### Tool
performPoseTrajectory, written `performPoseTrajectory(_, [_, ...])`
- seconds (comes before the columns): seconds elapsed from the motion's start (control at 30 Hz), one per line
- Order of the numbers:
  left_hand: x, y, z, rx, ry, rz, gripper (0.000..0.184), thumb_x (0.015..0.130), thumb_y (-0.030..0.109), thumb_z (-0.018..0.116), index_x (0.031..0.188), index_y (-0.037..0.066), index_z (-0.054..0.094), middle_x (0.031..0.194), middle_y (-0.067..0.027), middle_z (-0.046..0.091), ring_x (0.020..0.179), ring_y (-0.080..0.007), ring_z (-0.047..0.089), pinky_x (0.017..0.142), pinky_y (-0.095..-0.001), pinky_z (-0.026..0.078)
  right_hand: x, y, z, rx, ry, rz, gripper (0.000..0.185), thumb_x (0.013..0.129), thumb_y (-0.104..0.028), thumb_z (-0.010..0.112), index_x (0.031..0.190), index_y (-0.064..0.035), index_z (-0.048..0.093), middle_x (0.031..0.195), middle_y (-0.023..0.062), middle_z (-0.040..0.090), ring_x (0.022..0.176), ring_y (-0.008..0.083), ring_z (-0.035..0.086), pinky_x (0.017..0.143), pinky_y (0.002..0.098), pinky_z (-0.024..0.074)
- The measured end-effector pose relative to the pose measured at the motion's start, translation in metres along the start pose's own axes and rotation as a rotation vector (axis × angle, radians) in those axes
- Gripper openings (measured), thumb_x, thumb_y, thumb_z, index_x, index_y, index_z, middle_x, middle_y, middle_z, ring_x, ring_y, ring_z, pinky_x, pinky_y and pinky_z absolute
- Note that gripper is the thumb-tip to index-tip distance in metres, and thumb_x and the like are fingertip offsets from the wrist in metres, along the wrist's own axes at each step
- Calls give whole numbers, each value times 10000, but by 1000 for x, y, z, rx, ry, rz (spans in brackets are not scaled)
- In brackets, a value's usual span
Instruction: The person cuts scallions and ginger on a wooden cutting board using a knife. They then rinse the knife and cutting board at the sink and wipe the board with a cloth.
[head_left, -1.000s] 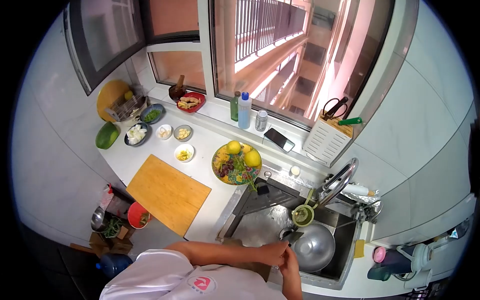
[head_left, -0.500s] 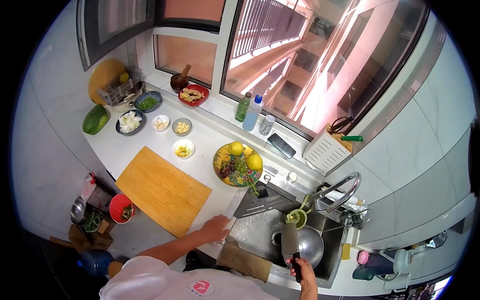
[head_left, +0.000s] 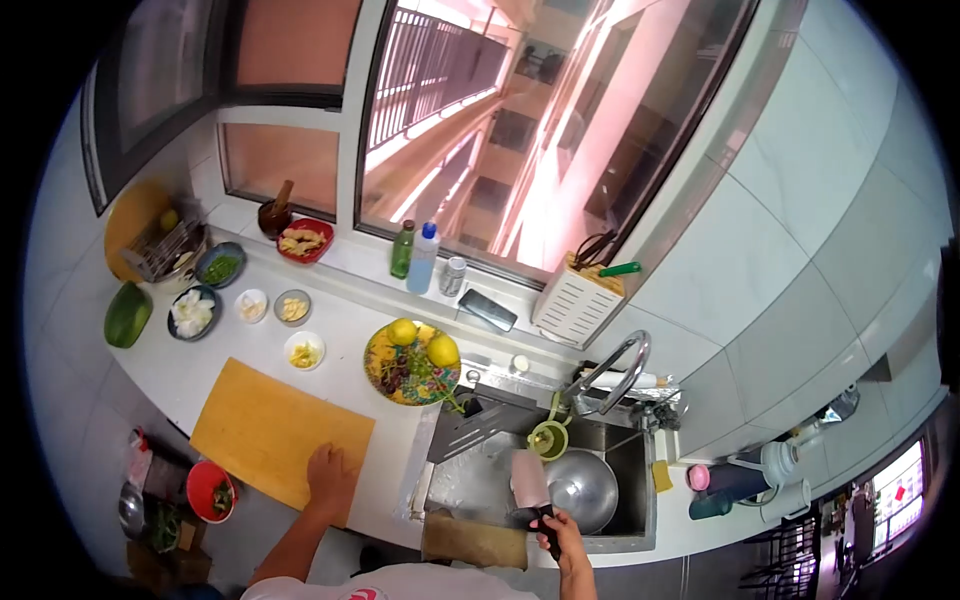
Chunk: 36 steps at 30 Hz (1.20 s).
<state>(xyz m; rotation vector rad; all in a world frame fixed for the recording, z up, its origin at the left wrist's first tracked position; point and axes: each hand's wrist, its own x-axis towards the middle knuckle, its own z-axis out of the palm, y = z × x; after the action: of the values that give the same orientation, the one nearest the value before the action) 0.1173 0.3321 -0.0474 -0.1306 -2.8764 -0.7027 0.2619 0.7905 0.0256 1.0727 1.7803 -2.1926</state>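
Note:
My right hand (head_left: 566, 541) grips the black handle of a cleaver (head_left: 528, 482), its broad blade pointing away from me over the near part of the sink (head_left: 636, 500). Beneath and beside the blade sit a metal bowl (head_left: 588, 490) and a small green strainer (head_left: 548, 438) in the basin. My left hand (head_left: 330, 476) rests on the right part of a wooden cutting board (head_left: 265, 430), fingers stretched out and holding nothing. A brown cloth (head_left: 474, 541) hangs at the sink's front edge, left of the cleaver.
Behind the board stand small bowls, including one of yellow slices (head_left: 304, 350). A patterned plate (head_left: 412, 392) holds lemons and grapes. Bottles (head_left: 422, 262), a phone (head_left: 488, 309) and a knife block (head_left: 575, 305) line the sill. The faucet (head_left: 625, 375) arches over the sink.
My left hand has moved left from the counter by the sink onto the cutting board. My right hand still holds the cleaver over the sink. The view has shifted right.

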Motion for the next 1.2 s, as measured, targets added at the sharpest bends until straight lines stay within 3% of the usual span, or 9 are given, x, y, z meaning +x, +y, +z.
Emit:
performPoseTrajectory(0.07, [0,2,0,-54,80,9,487,813,266,724,1198,-13,617,1304,-257,527,1242,-438,461,1068,-546,360,1,-2,-8,582,-262,230,241,989,-85,583,1218,-62,513,906,126,692,561,136,543,414,259,401])
performPoseTrajectory(0.1, [-2,3,-2,-40,80,-13,498,817,267,722,1213,-10,604,1318,-251,513,1257,-432,444,1074,-548,349,10,12,-13,542,-345,189,201,991,-83,579,1184,-59,528,997,115,683,569,109,514,413,232,392])
performPoseTrajectory(0.2, [-15,2,3,-11,122,16,513,826,261,718,1243,-2,577,1342,-238,491,1281,-427,415,1087,-551,329,1,41,14,-1580,397,-570,345,924,-210,633,1238,-88,557,942,204,707,706,356,690,601,476,548])
performPoseTrajectory(0.23, [-13,-1,3,17,170,67,518,831,253,717,1258,3,563,1351,-232,484,1290,-427,403,1093,-552,320,-4,38,14,-1363,368,-383,451,897,-258,634,1309,-104,534,949,242,705,842,444,691,732,543,550])
performPoseTrajectory(0.4, [-14,1,3,-22,135,59,539,826,220,715,1281,1,524,1361,-223,472,1294,-438,395,1091,-561,316,-58,-28,13,-1260,271,-435,429,904,-301,668,1311,-183,603,1014,200,711,872,414,690,768,506,543])
performPoseTrajectory(0.5, [-15,-5,14,11,188,52,542,818,210,718,1277,0,520,1351,-222,464,1284,-437,397,1085,-560,319,-93,-104,25,-1145,177,-691,398,843,-306,788,1202,-151,715,873,144,727,638,285,687,624,365,550])
performPoseTrajectory(0.6, [-15,-1,5,-8,125,24,540,817,195,716,1279,5,511,1347,-220,457,1283,-433,393,1086,-559,318,-108,-189,32,-1124,123,-921,393,855,-209,777,1233,-148,691,1045,106,730,739,211,692,668,317,543])
performPoseTrajectory(0.77, [-13,3,-1,-32,112,7,536,823,192,703,1285,15,498,1351,-222,450,1284,-435,386,1077,-565,322,-101,-314,40,-1450,352,-1241,388,865,-146,721,1247,-163,654,1058,98,703,889,317,700,732,389,561])
performPoseTrajectory(1.2, [-12,1,7,-12,205,27,534,805,214,710,1256,-6,528,1318,-221,483,1261,-439,415,1065,-562,340,-6,-408,31,-1616,591,-1169,324,818,-153,726,1139,-162,680,983,90,704,868,341,683,742,458,537])
